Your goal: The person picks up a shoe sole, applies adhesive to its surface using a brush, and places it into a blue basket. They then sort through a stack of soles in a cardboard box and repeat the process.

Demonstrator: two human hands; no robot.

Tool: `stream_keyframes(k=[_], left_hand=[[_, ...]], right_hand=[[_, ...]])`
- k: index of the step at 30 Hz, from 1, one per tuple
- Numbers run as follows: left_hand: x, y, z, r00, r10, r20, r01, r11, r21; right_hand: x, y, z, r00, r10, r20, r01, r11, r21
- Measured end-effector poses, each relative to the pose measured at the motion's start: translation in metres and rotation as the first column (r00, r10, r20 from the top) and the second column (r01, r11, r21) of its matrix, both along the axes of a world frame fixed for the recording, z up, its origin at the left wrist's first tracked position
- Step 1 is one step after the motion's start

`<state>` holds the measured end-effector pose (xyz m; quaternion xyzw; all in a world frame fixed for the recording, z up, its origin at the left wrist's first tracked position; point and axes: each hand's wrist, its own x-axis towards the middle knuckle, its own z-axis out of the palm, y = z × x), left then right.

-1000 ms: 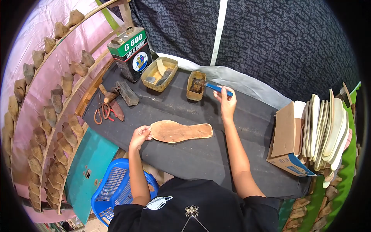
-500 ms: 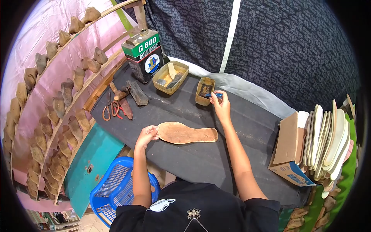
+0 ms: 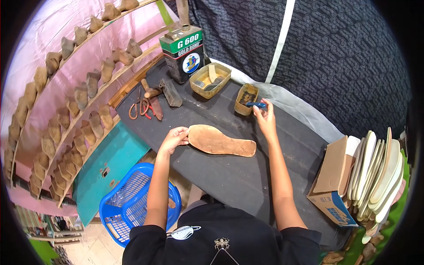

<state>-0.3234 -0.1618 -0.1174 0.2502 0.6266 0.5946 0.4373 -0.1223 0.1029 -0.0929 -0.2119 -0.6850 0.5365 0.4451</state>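
Note:
A brown shoe insole (image 3: 221, 141) lies flat on the dark cloth-covered table (image 3: 238, 172). My left hand (image 3: 175, 136) rests on its heel end, fingers curled over the edge. My right hand (image 3: 265, 116) holds a blue-handled brush (image 3: 256, 104), whose head dips into a small glue-stained rectangular tin (image 3: 246, 99) at the back of the table.
A green G 600 glue can (image 3: 183, 52), a second tin with scraps (image 3: 210, 80), scissors (image 3: 140, 107) and a hammer (image 3: 160, 89) lie at the back left. Shoe lasts (image 3: 79, 95) fill curved racks on the left. A cardboard box (image 3: 333, 176) and stacked insoles (image 3: 380, 168) stand right. A blue basket (image 3: 132, 205) sits below.
My right hand brought the brush from above the small tin down into it. The view shifted, so everything sits further right. My left hand stays on the insole's heel.

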Motion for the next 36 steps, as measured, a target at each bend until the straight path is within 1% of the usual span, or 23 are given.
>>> stream_keyframes(k=[4, 5, 6, 7, 8, 9, 11, 12, 14, 16, 17, 19, 21, 24, 27, 29, 31, 36], left_hand=[[0.001, -0.003, 0.004, 0.999, 0.042, 0.016, -0.043, 0.997, 0.057], [0.001, -0.005, 0.004, 0.999, 0.052, 0.014, -0.053, 0.997, 0.056], [0.002, -0.006, 0.005, 0.998, 0.058, 0.013, -0.059, 0.995, 0.078], [0.003, -0.007, 0.007, 0.998, 0.063, 0.012, -0.064, 0.993, 0.101], [0.003, -0.008, 0.01, 0.997, 0.072, 0.009, -0.073, 0.992, 0.101], [0.004, -0.01, 0.013, 0.998, 0.069, 0.008, -0.07, 0.99, 0.122], [0.004, -0.014, 0.021, 0.997, 0.077, 0.005, -0.077, 0.987, 0.141], [0.004, -0.016, 0.024, 0.997, 0.071, 0.001, -0.071, 0.987, 0.143], [0.004, -0.021, 0.032, 0.997, 0.08, 0.001, -0.079, 0.986, 0.145], [0.003, -0.03, 0.042, 0.997, 0.067, -0.033, -0.063, 0.99, 0.123], [0.002, -0.036, 0.045, 0.996, 0.083, -0.03, -0.079, 0.99, 0.119], [-0.001, -0.048, 0.05, 0.997, 0.065, -0.047, -0.059, 0.991, 0.118], [-0.002, -0.062, 0.058, 0.994, 0.092, -0.066, -0.085, 0.991, 0.1], [-0.012, -0.087, 0.058, 0.994, 0.09, -0.069, -0.083, 0.991, 0.105], [-0.017, -0.117, 0.06, 0.987, 0.148, -0.067, -0.142, 0.986, 0.089], [-0.021, -0.14, 0.059, 0.98, 0.182, -0.079, -0.176, 0.982, 0.072], [-0.022, -0.164, 0.059, 0.98, 0.193, -0.057, -0.191, 0.981, 0.046], [-0.021, -0.224, 0.047, 0.962, 0.273, -0.012, -0.271, 0.959, 0.078]], right_hand=[[0.015, -0.001, 0.007, 0.999, 0.021, 0.043, -0.021, 1.0, -0.013], [0.019, -0.003, 0.008, 0.999, 0.026, 0.018, -0.024, 0.996, -0.085], [0.024, -0.004, 0.01, 0.99, -0.095, 0.108, 0.093, 0.995, 0.028], [0.03, -0.003, 0.012, 0.958, -0.224, 0.18, 0.198, 0.968, 0.152], [0.031, -0.004, 0.014, 0.936, -0.349, 0.049, 0.314, 0.889, 0.333], [0.037, -0.007, 0.015, 0.909, -0.417, -0.026, 0.391, 0.826, 0.405], [0.044, -0.022, 0.031, 0.915, -0.379, -0.141, 0.404, 0.844, 0.352], [0.047, -0.029, 0.039, 0.919, -0.369, -0.141, 0.394, 0.849, 0.351], [0.049, -0.046, 0.055, 0.986, -0.165, -0.033, 0.162, 0.877, 0.452], [0.042, -0.071, 0.07, 0.991, 0.044, 0.126, -0.102, 0.858, 0.504], [0.04, -0.087, 0.074, 0.958, 0.122, 0.259, -0.236, 0.849, 0.473], [0.035, -0.115, 0.073, 0.858, 0.253, 0.447, -0.443, 0.803, 0.397], [0.03, -0.145, 0.065, 0.805, 0.215, 0.553, -0.502, 0.744, 0.441], [0.019, -0.183, 0.055, 0.729, 0.253, 0.636, -0.592, 0.699, 0.402], [0.007, -0.212, 0.036, 0.703, 0.304, 0.643, -0.639, 0.667, 0.383], [-0.002, -0.229, 0.027, 0.713, 0.306, 0.631, -0.641, 0.648, 0.41], [-0.011, -0.245, 0.022, 0.733, 0.301, 0.61, -0.627, 0.646, 0.435], [-0.033, -0.287, 0.012, 0.705, 0.348, 0.618, -0.674, 0.599, 0.432]])
